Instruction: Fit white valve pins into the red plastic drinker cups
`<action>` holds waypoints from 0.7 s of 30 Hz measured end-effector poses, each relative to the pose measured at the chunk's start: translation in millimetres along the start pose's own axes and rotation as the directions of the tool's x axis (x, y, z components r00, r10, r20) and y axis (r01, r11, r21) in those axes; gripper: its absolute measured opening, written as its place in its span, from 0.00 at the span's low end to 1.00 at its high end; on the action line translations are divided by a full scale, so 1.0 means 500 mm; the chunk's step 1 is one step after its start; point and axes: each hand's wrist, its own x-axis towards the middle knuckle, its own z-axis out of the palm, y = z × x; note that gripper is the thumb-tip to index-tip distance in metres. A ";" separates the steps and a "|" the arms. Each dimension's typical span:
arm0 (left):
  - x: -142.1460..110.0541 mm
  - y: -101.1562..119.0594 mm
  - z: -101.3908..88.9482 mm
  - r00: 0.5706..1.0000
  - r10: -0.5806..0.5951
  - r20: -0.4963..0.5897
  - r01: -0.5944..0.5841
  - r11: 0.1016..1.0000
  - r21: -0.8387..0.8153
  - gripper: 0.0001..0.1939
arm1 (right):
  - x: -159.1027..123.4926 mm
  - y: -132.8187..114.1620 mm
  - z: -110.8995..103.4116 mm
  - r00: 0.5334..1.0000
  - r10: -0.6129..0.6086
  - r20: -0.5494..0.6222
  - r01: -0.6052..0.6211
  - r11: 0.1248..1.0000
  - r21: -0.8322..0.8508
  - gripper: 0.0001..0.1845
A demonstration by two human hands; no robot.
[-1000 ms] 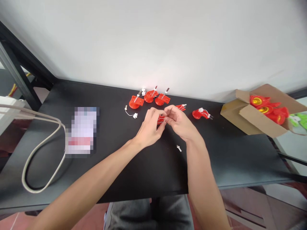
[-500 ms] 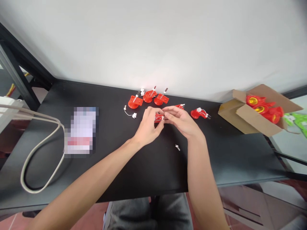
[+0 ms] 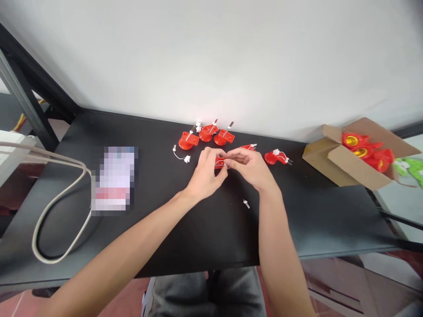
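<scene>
As both hands [image 3: 208, 174] grip a red plastic part [image 3: 220, 163], a black desk [image 3: 198, 237] meets a white wall [image 3: 211, 57].

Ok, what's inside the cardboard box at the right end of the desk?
The open cardboard box holds a pile of red plastic pieces, at least two with yellow round centres. The near flap hides the box's lower part, so the bottom and exact count can't be seen.

Left hand [image 3: 206, 176] and right hand [image 3: 251, 169] meet around a small red piece [image 3: 220, 163], with red plastic housings [image 3: 207, 133] just beyond and another red housing [image 3: 274, 157] to the right. Passage toward the viewer crosses the black desk [image 3: 198, 237], interrupted by a small white connector [image 3: 246, 204]. Farther out, a cardboard box [image 3: 350, 169] obstructs the right, a beige cable [image 3: 49, 262] the left.
</scene>
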 end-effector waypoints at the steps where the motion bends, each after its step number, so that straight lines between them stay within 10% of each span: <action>1: 0.000 0.000 0.000 1.000 -0.003 0.000 0.003 1.000 -0.001 0.11 | 0.000 -0.001 0.001 1.000 0.007 0.001 -0.007 1.000 -0.003 0.14; 21: 0.003 -0.003 0.002 0.999 -0.023 0.030 0.023 1.000 -0.009 0.15 | 0.005 0.008 0.002 0.982 0.129 0.140 -0.154 0.970 0.185 0.19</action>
